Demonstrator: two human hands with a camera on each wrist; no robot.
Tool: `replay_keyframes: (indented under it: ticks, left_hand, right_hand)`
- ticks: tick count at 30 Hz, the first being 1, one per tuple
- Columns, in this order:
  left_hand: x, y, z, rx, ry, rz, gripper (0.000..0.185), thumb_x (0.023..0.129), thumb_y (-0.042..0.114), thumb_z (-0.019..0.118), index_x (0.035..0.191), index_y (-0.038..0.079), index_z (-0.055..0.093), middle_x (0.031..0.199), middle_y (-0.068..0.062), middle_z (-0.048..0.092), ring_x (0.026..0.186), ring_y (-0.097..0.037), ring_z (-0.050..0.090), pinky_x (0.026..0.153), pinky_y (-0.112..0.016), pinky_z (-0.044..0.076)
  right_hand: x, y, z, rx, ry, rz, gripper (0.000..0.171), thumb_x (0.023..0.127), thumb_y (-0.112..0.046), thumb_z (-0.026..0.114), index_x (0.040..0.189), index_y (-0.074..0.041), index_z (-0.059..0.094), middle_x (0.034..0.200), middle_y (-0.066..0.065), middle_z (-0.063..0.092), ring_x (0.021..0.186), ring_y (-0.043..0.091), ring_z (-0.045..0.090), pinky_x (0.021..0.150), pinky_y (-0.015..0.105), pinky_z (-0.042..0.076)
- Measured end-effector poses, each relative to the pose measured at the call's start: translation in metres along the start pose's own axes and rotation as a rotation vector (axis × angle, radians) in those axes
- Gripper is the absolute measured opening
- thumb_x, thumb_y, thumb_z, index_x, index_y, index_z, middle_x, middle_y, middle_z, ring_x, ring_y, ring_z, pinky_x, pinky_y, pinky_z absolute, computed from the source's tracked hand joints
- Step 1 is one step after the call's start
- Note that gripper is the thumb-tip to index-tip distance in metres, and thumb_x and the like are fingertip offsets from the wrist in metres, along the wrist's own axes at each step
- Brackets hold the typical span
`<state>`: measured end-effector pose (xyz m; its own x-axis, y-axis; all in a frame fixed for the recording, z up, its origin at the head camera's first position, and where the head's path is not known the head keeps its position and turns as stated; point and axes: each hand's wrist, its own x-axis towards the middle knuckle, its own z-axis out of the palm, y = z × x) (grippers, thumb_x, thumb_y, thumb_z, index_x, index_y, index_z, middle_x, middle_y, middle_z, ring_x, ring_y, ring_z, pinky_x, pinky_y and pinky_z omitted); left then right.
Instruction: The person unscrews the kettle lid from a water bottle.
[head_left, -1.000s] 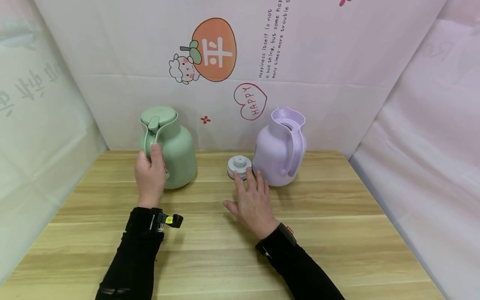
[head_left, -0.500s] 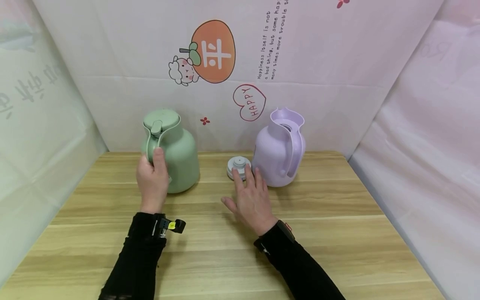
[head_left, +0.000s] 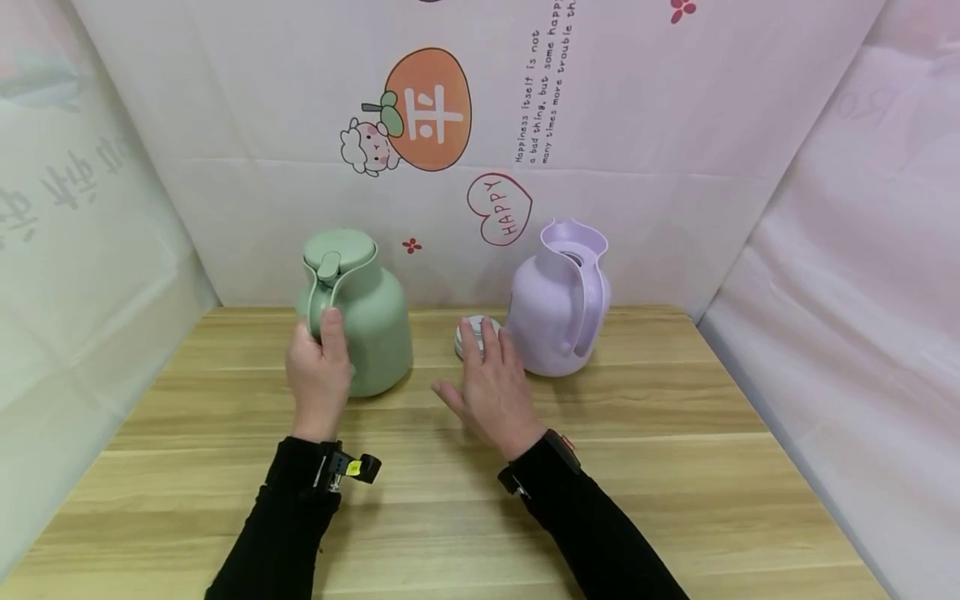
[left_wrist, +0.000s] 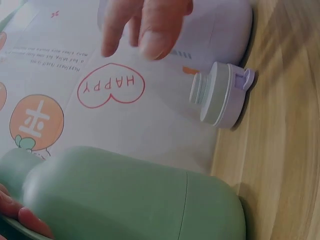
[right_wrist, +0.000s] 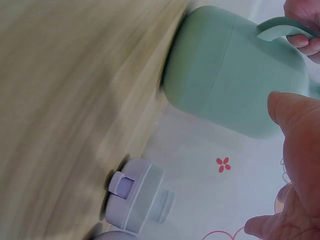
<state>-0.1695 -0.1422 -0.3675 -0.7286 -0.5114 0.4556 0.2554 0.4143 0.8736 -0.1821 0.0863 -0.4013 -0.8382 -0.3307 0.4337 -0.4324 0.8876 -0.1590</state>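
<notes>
My left hand [head_left: 321, 375] grips the handle of a green thermos jug [head_left: 378, 333], thumb along the top of the handle. The jug is upright, its lid [head_left: 341, 250] on, its base right at the tabletop. My right hand [head_left: 495, 392] has its fingers spread and holds nothing; in the head view its fingertips overlap a small lid [head_left: 463, 343]. That lid stands upside down, its grey plug [left_wrist: 198, 89] up and a lilac tab [right_wrist: 121, 185] at its side. Close beside it stands a lilac thermos jug [head_left: 551, 312] with its mouth uncovered and its handle towards me.
The wood-grain table [head_left: 420, 500] ends at a white printed backdrop cloth [head_left: 637, 125] just behind the jugs. More white cloth hangs at both sides. A gap of table lies between the green jug and the small lid.
My left hand has brought the green jug to the right and a little nearer. My right hand has shifted slightly left and now covers more of the small lid in the head view.
</notes>
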Motion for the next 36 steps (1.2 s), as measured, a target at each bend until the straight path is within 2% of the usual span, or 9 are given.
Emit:
replay_keyframes:
  ticks: [5, 15, 28, 36]
  left_hand:
    - [-0.008, 0.002, 0.002, -0.012, -0.009, -0.001, 0.042, 0.108, 0.049, 0.049, 0.082, 0.015, 0.051, 0.067, 0.0, 0.052, 0.059, -0.013, 0.053, 0.057, -0.03, 0.041]
    - [-0.022, 0.007, 0.006, -0.017, -0.046, 0.017, 0.045, 0.109, 0.049, 0.048, 0.086, 0.011, 0.055, 0.068, -0.004, 0.055, 0.058, -0.015, 0.056, 0.054, -0.029, 0.044]
    - [-0.037, 0.017, 0.01, -0.049, -0.075, 0.026, 0.042, 0.109, 0.045, 0.05, 0.085, 0.01, 0.054, 0.072, -0.004, 0.055, 0.065, -0.019, 0.054, 0.058, -0.03, 0.042]
    - [-0.046, 0.021, 0.012, -0.073, -0.093, 0.051, 0.04, 0.11, 0.041, 0.051, 0.086, 0.01, 0.056, 0.07, -0.003, 0.055, 0.064, -0.017, 0.053, 0.059, -0.03, 0.042]
  right_hand:
    - [0.006, -0.005, -0.003, 0.044, -0.01, 0.0, 0.101, 0.096, -0.063, 0.064, 0.165, -0.005, 0.019, 0.163, 0.034, 0.029, 0.149, 0.052, 0.034, 0.122, 0.057, 0.03]
    - [0.02, -0.018, -0.008, 0.248, -0.053, 0.031, 0.1, 0.101, -0.068, 0.05, 0.168, -0.008, 0.006, 0.17, 0.029, 0.011, 0.154, 0.047, 0.027, 0.122, 0.057, 0.028]
    - [0.032, -0.03, -0.011, 0.411, -0.028, 0.06, 0.098, 0.102, -0.07, 0.042, 0.168, -0.012, -0.001, 0.172, 0.027, 0.006, 0.158, 0.043, 0.02, 0.122, 0.058, 0.027]
    - [0.035, -0.031, -0.01, 0.461, -0.009, 0.05, 0.096, 0.104, -0.065, 0.045, 0.168, -0.011, 0.0, 0.172, 0.026, 0.006, 0.16, 0.038, 0.013, 0.124, 0.056, 0.025]
